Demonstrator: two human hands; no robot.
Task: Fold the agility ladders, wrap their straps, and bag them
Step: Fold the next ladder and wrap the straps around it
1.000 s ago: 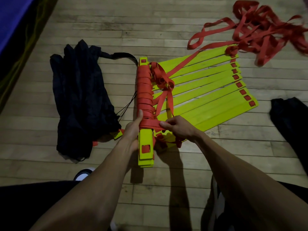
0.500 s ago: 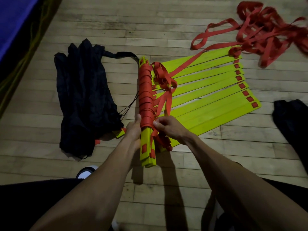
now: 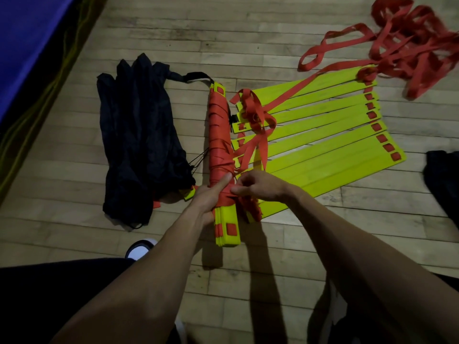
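We grip the folded ladder bundle (image 3: 220,155) near its lower end with our left hand (image 3: 207,197), thumb laid on the wraps, while our right hand (image 3: 258,186) pinches the red strap (image 3: 234,192) beside it. Left of our hands lies the black bag (image 3: 139,135) on the floor; behind our right hand the second ladder (image 3: 318,130) is spread flat.

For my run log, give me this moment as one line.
step: strap wrapping | left hand: grips wrapped ladder bundle, thumb on wrap | right hand: pinches red strap | black bag: floor, left of bundle | bagged: no
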